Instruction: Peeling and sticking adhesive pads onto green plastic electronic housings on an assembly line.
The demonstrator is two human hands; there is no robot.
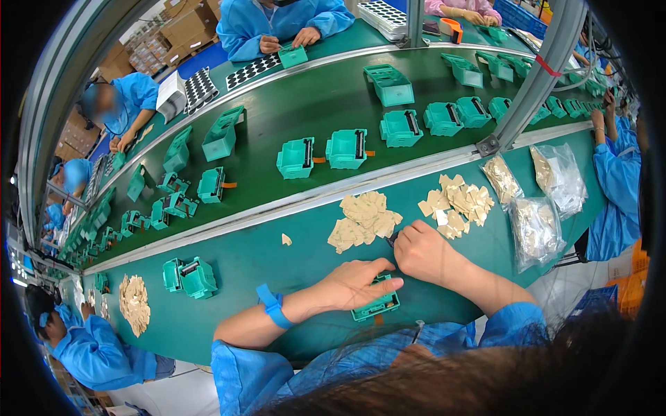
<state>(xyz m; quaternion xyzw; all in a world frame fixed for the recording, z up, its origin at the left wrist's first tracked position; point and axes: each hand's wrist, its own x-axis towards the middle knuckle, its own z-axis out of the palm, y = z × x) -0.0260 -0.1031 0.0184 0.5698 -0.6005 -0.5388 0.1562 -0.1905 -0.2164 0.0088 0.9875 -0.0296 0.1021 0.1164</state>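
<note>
The bench (260,253) is bounded on its far side by a metal rail (326,196), beyond which runs the belt (277,125); a post (538,90) stands at the rail to the right. The worker's left hand (359,283) is bent over one green housing (378,307) close to the bench's near edge, thumb and index finger apart above it; the other fingers are hidden, so how firmly they grip cannot be told. The right hand (423,251) is just beside it, fingers curled in and tips closed on a dark piece (391,239), too covered to identify. Open room on the bench is widest between the left forearm and two more housings (199,279) set side by side, with one loose cream chip (286,239) in its upper part. Toward the hands' far side the room is tighter: two chip piles, a dense one (364,220) and a scattered one (458,201), lie between them and the rail. A third pile (133,304) sits well to the left. Three clear bags (536,232) crowd the right end. On the belt, two housings (296,158) stand opposite the hands among many others, too small at both ends to count.
</note>
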